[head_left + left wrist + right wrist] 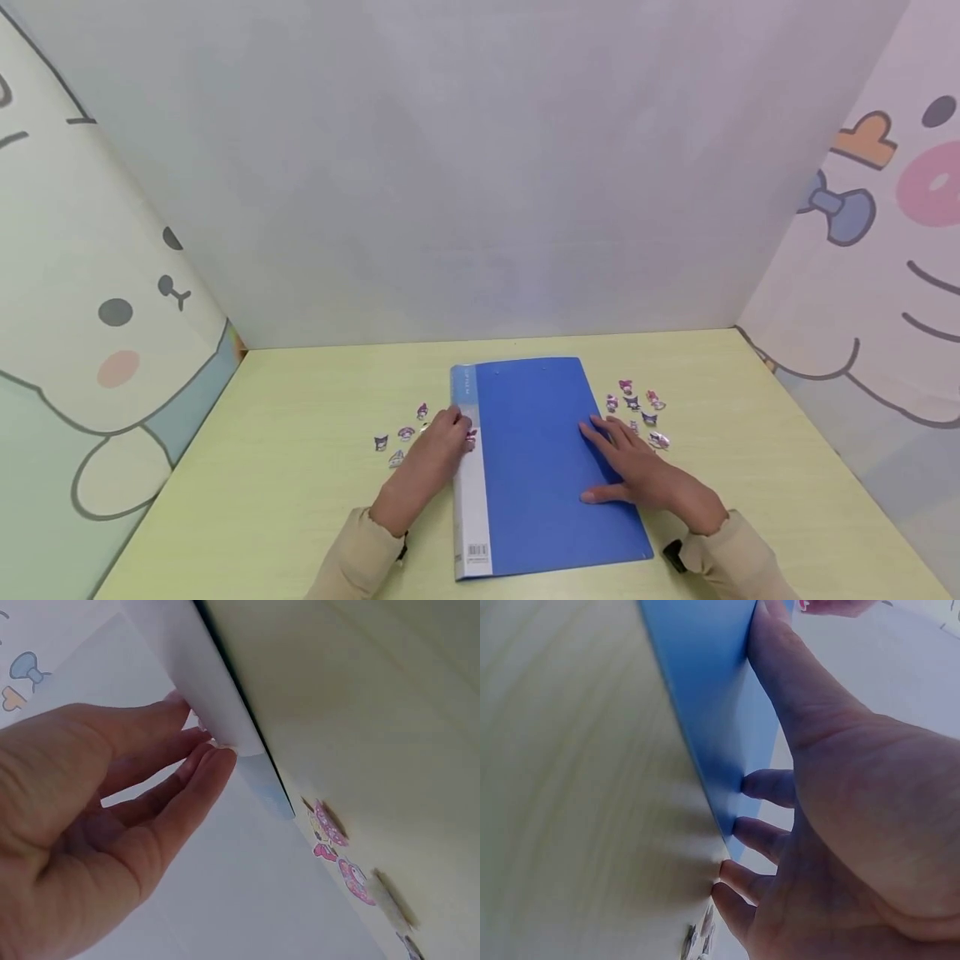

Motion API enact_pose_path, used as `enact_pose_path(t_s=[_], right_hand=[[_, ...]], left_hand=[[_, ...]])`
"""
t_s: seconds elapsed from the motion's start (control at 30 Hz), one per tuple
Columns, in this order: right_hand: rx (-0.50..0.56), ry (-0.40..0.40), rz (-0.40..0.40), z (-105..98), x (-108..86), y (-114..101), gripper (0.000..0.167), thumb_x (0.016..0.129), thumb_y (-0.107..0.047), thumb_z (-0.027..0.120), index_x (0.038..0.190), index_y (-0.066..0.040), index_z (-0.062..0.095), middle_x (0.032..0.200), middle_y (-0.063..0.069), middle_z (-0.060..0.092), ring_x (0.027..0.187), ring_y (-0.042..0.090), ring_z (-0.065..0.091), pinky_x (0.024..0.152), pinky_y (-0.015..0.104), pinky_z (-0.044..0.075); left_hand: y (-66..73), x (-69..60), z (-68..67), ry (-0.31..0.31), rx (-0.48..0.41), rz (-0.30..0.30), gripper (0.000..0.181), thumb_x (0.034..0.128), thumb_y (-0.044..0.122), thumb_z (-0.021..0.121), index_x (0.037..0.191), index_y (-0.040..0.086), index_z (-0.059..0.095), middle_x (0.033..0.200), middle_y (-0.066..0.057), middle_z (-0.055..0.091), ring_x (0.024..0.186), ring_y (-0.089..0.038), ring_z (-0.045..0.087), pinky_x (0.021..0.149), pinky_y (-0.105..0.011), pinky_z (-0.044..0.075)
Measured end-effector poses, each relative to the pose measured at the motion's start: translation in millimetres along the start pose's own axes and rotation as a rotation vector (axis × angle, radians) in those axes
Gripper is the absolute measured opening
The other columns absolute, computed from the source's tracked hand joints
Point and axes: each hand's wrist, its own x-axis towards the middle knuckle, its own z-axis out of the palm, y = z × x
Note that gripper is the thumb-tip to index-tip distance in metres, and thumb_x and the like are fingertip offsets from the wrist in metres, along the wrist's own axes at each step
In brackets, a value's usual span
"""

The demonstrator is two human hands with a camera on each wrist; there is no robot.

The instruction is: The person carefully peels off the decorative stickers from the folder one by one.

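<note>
A blue file folder [555,467] lies on the table, its white spine [471,492] toward the left. At the upper half of that spine, my left hand [441,440] pinches a small cartoon sticker [470,439] against it. The left wrist view has the fingertips [223,759] meeting the spine, and they mostly hide the sticker. My right hand [633,462] is spread over the folder's right edge. Its thumb and some fingers rest on the blue cover, while others reach the table, as the right wrist view shows.
Several loose cartoon stickers [381,442] are scattered left of the folder. More stickers [649,418] lie to its right, beyond the right hand. The pale yellow table [300,500] is bounded by a grey back wall [480,183] and cartoon-printed side panels.
</note>
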Motion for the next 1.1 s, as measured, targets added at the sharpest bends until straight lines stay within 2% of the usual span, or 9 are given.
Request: enact_pose_path(t_s=[0.17,0.4,0.5,0.63,0.83,0.97,1.1], right_hand=[[0.011,-0.006,-0.003,-3.5,1.1,-4.5,0.096,0.089,-0.055,0.075,0.156,0.001,0.036,0.154,0.031,0.032,0.137,0.06,0.029,0.098,0.077,0.034],[0.045,-0.084,0.066,-14.2,3.9,-15.2,0.098,0.088,-0.049,0.078,0.155,0.006,0.034,0.157,0.034,0.027,0.141,0.062,0.023,0.104,0.078,0.029],[0.05,-0.106,0.092,-16.9,4.7,-18.6,0.098,0.088,-0.049,0.078,0.156,0.006,0.033,0.158,0.034,0.026,0.143,0.061,0.022,0.106,0.077,0.028],[0.044,-0.11,0.092,-17.5,4.7,-19.3,0.098,0.088,-0.049,0.078,0.155,0.006,0.034,0.158,0.034,0.026,0.143,0.06,0.022,0.106,0.076,0.029],[0.043,-0.097,0.079,-17.4,3.8,-16.6,0.097,0.088,-0.047,0.079,0.155,0.007,0.034,0.158,0.034,0.027,0.143,0.061,0.022,0.106,0.077,0.029],[0.034,-0.099,0.076,-15.8,3.5,-15.2,0.098,0.088,-0.049,0.078,0.155,0.007,0.034,0.158,0.034,0.027,0.143,0.06,0.022,0.106,0.076,0.029],[0.017,-0.089,0.058,-14.3,3.5,-14.3,0.097,0.088,-0.05,0.078,0.155,0.006,0.034,0.157,0.034,0.028,0.142,0.059,0.024,0.106,0.075,0.03]], left_hand=[[-0.5,1.6,1.2,0.003,0.02,0.012,0.011,0.0914,0.004,0.076,0.095,-0.003,0.068,0.096,-0.014,0.059,0.083,-0.025,0.058,0.073,-0.036,0.057],[-1.9,3.6,4.2,0.01,0.028,0.009,0.013,0.092,0.004,0.075,0.092,-0.002,0.064,0.092,-0.013,0.057,0.082,-0.025,0.056,0.072,-0.037,0.055],[-2.3,3.8,4.7,0.006,0.04,-0.001,0.007,0.0929,-0.003,0.07,0.096,-0.003,0.064,0.095,-0.013,0.058,0.084,-0.025,0.056,0.074,-0.036,0.055],[-1.5,3.4,3.9,0.008,0.061,0.002,0.017,0.0914,-0.013,0.063,0.106,-0.004,0.064,0.103,-0.015,0.06,0.09,-0.025,0.057,0.079,-0.036,0.056],[-1.0,4.6,4.8,0.022,0.107,0.043,0.025,0.0876,-0.018,0.064,0.109,-0.007,0.063,0.106,-0.016,0.06,0.096,-0.027,0.058,0.082,-0.036,0.057],[-2.2,4.4,6.4,0.015,0.155,0.061,0.026,0.0851,-0.02,0.065,0.109,-0.008,0.063,0.103,-0.016,0.06,0.095,-0.026,0.059,0.082,-0.034,0.058],[-3.4,4.0,5.7,0.004,0.162,0.062,0.027,0.0829,-0.02,0.067,0.107,-0.009,0.063,0.098,-0.015,0.059,0.09,-0.026,0.059,0.08,-0.033,0.058]])
